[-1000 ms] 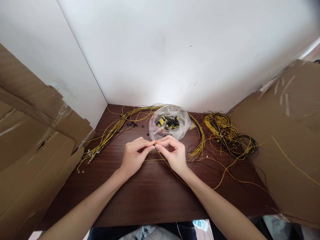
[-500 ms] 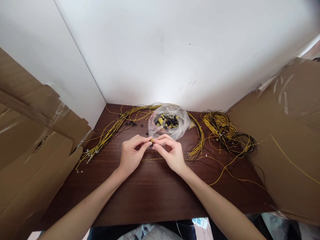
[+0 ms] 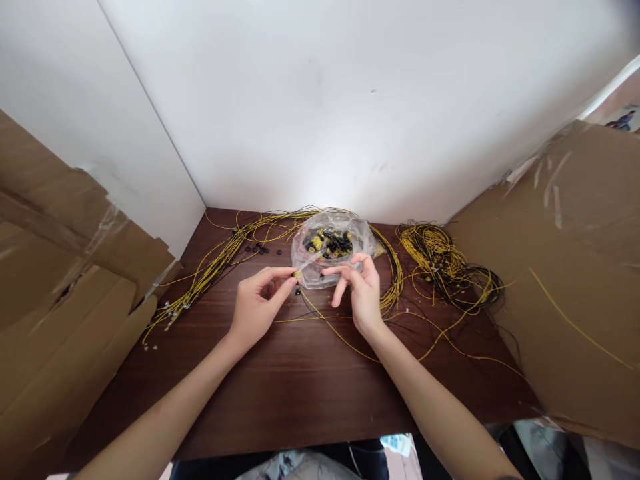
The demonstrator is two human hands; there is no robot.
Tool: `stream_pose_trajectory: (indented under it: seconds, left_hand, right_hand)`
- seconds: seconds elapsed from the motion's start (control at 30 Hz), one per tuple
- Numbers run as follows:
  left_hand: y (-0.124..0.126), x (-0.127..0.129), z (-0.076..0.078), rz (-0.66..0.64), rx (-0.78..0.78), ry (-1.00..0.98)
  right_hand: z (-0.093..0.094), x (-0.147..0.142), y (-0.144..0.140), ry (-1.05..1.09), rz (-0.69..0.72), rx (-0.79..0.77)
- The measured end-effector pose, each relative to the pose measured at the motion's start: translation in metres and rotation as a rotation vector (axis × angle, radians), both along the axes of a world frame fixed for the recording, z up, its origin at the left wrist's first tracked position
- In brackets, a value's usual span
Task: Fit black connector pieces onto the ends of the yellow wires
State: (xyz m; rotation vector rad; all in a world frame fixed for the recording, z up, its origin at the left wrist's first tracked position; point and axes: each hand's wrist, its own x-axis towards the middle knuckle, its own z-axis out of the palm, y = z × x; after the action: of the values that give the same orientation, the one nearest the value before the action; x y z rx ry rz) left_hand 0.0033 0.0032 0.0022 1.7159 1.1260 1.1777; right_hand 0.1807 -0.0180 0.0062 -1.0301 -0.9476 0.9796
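My left hand (image 3: 257,303) pinches a small yellow plastic piece (image 3: 297,274) between thumb and fingertips. From that piece a thin yellow wire (image 3: 333,328) runs down and to the right, passing below my right wrist. A small black part (image 3: 298,291) shows just under the yellow piece; whether it hangs from it or lies on the table, I cannot tell. My right hand (image 3: 364,293) is apart from the piece, its fingers spread, in front of a clear plastic bag (image 3: 313,279) that holds loose yellow pieces and black parts (image 3: 340,244).
A bundle of yellow and black wires (image 3: 220,263) with white ends lies to the left and curves behind the bag. Tangled wires (image 3: 440,257) sit at the right. Several black rings (image 3: 261,249) lie left of the bag. Cardboard walls (image 3: 565,280) flank the brown table (image 3: 280,393).
My right hand has let go of the small yellow piece and moved right, its fingers opening. My left hand keeps its pinch. The yellow wire below the piece now shows.
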Motion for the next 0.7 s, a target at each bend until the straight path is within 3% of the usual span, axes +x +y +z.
stream_pose_trajectory:
  seconds: [0.23,0.33,0.47,0.6,0.7]
  left_hand:
    - [0.000,-0.001,0.000,-0.014,0.014,0.011]
    - [0.000,-0.001,0.000,-0.010,0.018,0.011]
    - [0.001,-0.001,0.000,-0.013,0.018,0.012]
    - [0.000,0.000,0.001,-0.016,0.020,0.014]
    - [0.000,0.000,0.002,-0.017,0.016,0.022]
  right_hand:
    - [0.000,0.021,0.007,-0.029,-0.171,-0.028]
    - [-0.001,0.026,0.011,-0.105,-0.211,0.035]
    - [-0.003,0.029,0.015,-0.477,-0.219,0.067]
    - [-0.007,0.029,0.015,-0.938,-0.139,0.136]
    - [-0.012,0.030,0.016,-1.161,-0.107,0.160]
